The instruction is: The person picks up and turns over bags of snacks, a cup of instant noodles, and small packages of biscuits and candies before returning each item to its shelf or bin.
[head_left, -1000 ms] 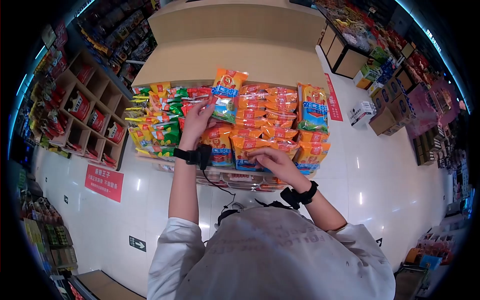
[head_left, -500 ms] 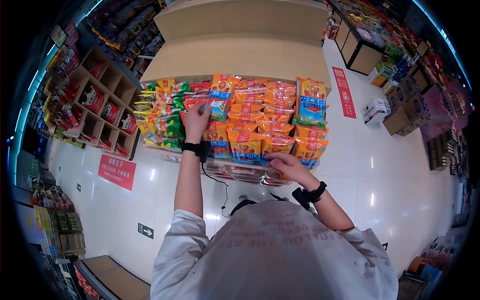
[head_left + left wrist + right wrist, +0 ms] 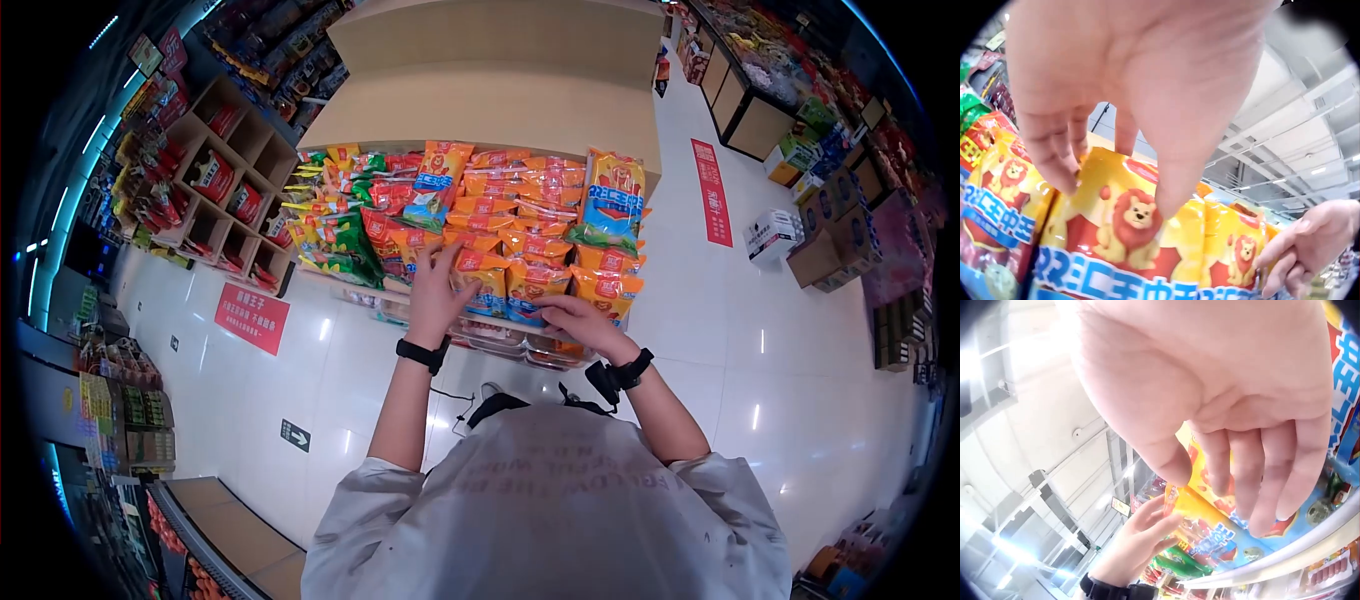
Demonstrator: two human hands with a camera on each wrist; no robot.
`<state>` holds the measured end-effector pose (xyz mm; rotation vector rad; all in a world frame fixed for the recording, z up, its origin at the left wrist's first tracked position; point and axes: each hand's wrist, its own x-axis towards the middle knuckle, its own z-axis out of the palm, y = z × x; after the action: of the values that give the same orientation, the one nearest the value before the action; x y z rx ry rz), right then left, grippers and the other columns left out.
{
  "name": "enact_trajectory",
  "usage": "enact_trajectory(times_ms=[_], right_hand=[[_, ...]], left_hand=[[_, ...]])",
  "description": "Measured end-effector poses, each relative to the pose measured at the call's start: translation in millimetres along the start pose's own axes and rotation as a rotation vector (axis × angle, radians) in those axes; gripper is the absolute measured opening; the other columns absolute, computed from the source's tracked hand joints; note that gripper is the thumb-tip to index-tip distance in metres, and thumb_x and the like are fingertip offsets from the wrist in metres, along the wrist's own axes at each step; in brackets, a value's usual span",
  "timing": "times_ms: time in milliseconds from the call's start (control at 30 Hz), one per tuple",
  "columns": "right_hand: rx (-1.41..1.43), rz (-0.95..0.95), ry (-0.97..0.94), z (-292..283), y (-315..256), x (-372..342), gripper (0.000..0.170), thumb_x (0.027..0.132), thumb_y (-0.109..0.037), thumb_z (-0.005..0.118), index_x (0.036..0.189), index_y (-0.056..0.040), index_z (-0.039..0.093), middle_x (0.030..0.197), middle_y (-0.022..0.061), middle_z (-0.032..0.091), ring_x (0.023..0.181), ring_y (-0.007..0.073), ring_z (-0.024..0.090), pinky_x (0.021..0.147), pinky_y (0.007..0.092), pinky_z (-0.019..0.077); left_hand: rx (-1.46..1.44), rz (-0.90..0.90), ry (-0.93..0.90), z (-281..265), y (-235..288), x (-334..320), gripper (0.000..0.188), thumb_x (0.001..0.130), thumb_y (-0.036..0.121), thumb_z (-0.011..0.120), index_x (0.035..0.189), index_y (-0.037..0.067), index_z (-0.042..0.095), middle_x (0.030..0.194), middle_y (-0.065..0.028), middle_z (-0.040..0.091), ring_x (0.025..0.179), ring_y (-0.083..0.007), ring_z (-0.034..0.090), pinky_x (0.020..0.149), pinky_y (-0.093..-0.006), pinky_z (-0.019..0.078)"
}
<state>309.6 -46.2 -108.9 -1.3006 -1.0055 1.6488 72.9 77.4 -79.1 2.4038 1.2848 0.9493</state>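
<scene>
In the head view, the left hand point(image 3: 438, 295) is at a lion-printed orange bag point(image 3: 482, 285) in the front row. The left wrist view shows this hand point(image 3: 1138, 81) gripping the top of its bag point(image 3: 1125, 219), thumb on the printed front and some fingertips behind the upper edge. To its right, the right hand point(image 3: 583, 325) touches the front of another orange bag point(image 3: 537, 285). Its fingers hang loosely bent over the bags in the right wrist view point(image 3: 1229, 381). One orange-and-blue bag point(image 3: 437, 185) lies tilted on top of the rows, apart from both hands.
Green and yellow packs point(image 3: 345, 240) fill the display's left end. A large orange bag point(image 3: 612, 200) lies at its right end. Behind is a wooden board point(image 3: 480, 105); clear trays point(image 3: 490, 337) hang below the front edge. A cubby shelf point(image 3: 225, 190) stands left.
The left hand has let go of the orange-and-blue bag, now resting on the rows, and has moved down to a front-row bag. The right hand stays near the front edge.
</scene>
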Motion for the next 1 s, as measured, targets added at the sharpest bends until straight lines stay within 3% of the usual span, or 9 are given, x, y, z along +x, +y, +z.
enact_trajectory(times_ms=[133,233,333,567,633,733,800,900,1000], right_hand=[[-0.142,-0.141,-0.082,15,11,15,0.052,0.094,-0.02,0.056,0.142,-0.0054,0.041,0.128,0.0109,0.056,0.114,0.0187,0.057,0.098,0.03,0.0441],[-0.302,-0.311,-0.088,24,40,41,0.074,0.09,-0.027,0.061,0.149,-0.0056,0.022,0.141,0.021,0.043,0.117,0.0264,0.056,0.098,0.0327,0.0433],[-0.385,-0.338,-0.128,35,39,41,0.077,0.087,-0.029,0.064,0.148,-0.0045,0.025,0.139,0.0219,0.045,0.117,0.0278,0.055,0.098,0.0329,0.0438],[-0.326,-0.494,-0.137,20,10,-14,0.066,0.082,-0.031,0.072,0.134,-0.0012,0.044,0.124,0.0147,0.058,0.112,0.022,0.058,0.096,0.0318,0.0447],[-0.198,-0.455,-0.242,9,-8,-53,0.06,0.084,-0.031,0.073,0.13,-0.0012,0.047,0.121,0.0107,0.06,0.109,0.0191,0.059,0.098,0.0326,0.0443],[-0.098,-0.434,-0.146,-20,-15,-104,0.053,0.087,-0.029,0.07,0.127,-0.0022,0.05,0.118,0.0104,0.061,0.108,0.0172,0.058,0.098,0.0315,0.0446],[0.084,-0.4,-0.04,-33,-19,-141,0.047,0.091,-0.029,0.065,0.126,-0.0015,0.051,0.117,0.0085,0.062,0.109,0.0152,0.058,0.096,0.0306,0.0453],[0.223,-0.43,0.185,-56,-12,-178,0.042,0.096,-0.029,0.058,0.127,-0.0002,0.051,0.118,0.0074,0.062,0.107,0.0128,0.058,0.094,0.03,0.0469],[0.242,-0.498,0.38,-66,-9,-200,0.041,0.096,-0.029,0.058,0.123,0.0006,0.053,0.117,0.0077,0.062,0.104,0.0128,0.06,0.092,0.03,0.0478]], left_hand=[[-0.02,-0.085,-0.153,-8,2,-9,0.062,0.068,0.017,0.082,0.123,0.007,0.055,0.112,-0.0136,0.052,0.1,-0.031,0.057,0.083,-0.0388,0.049],[0.066,0.083,-0.039,-8,1,-26,0.053,0.066,0.012,0.082,0.112,0.004,0.057,0.105,-0.0147,0.057,0.098,-0.033,0.058,0.084,-0.0384,0.0485],[-0.234,-0.103,-0.123,-6,6,-48,0.045,0.066,0.008,0.081,0.105,0.003,0.057,0.1,-0.0146,0.062,0.095,-0.0329,0.062,0.082,-0.0377,0.05],[-0.139,0.074,0.083,-51,125,-40,0.043,0.071,0.005,0.078,0.108,0.002,0.057,0.1,-0.0135,0.065,0.096,-0.0266,0.065,0.082,-0.0329,0.0521],[-0.804,-0.163,-0.053,-49,160,-29,0.052,0.075,0.006,0.077,0.12,0.002,0.051,0.112,-0.0104,0.061,0.103,-0.0178,0.061,0.088,-0.0298,0.0496],[-0.986,-0.184,-0.155,-25,187,-22,0.059,0.079,0.01,0.076,0.128,0.002,0.044,0.111,-0.0091,0.06,0.1,-0.0145,0.062,0.082,-0.0286,0.0527],[-1.05,-0.204,-0.255,7,188,-26,0.056,0.084,0.011,0.072,0.13,0.0,0.043,0.112,-0.0095,0.061,0.103,-0.0141,0.061,0.087,-0.0272,0.0502],[-1.205,-0.369,-0.694,39,205,-50,0.054,0.092,0.013,0.063,0.138,0.0,0.037,0.117,-0.0092,0.061,0.109,-0.0132,0.058,0.095,-0.0251,0.0439],[-1.239,-0.322,-0.741,58,247,-70,0.054,0.093,0.015,0.061,0.138,0.001,0.035,0.123,-0.0094,0.057,0.11,-0.0152,0.058,0.087,-0.0297,0.0537]])
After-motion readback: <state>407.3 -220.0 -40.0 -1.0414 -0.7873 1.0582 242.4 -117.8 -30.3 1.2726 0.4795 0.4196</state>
